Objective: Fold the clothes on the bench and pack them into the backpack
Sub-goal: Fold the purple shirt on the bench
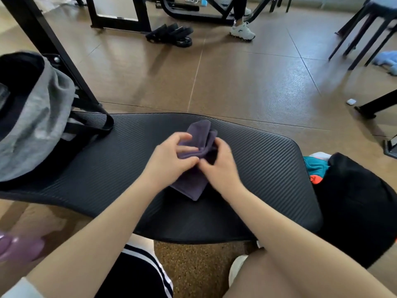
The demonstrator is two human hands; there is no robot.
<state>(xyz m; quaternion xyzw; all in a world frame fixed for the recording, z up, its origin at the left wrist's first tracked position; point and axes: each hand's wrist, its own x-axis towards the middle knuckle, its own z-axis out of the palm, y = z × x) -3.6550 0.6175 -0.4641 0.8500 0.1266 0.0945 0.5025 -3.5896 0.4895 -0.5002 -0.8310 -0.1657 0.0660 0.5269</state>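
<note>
Both hands pinch the purple cloth (196, 160) mid-bench (268, 160): left hand (171, 157) pins the layers, right hand (219, 166) tucks the fold; open backpack (36, 125) waits far left.

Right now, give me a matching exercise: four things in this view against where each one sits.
Things:
1. purple cloth
2. backpack
3. black bag
4. blue cloth

Places:
A. floor by the stools, far right
B. left end of the bench
C. middle of the bench, in both hands
D. past the bench's right end

Pairs: 1-C, 2-B, 3-D, 4-A
</note>
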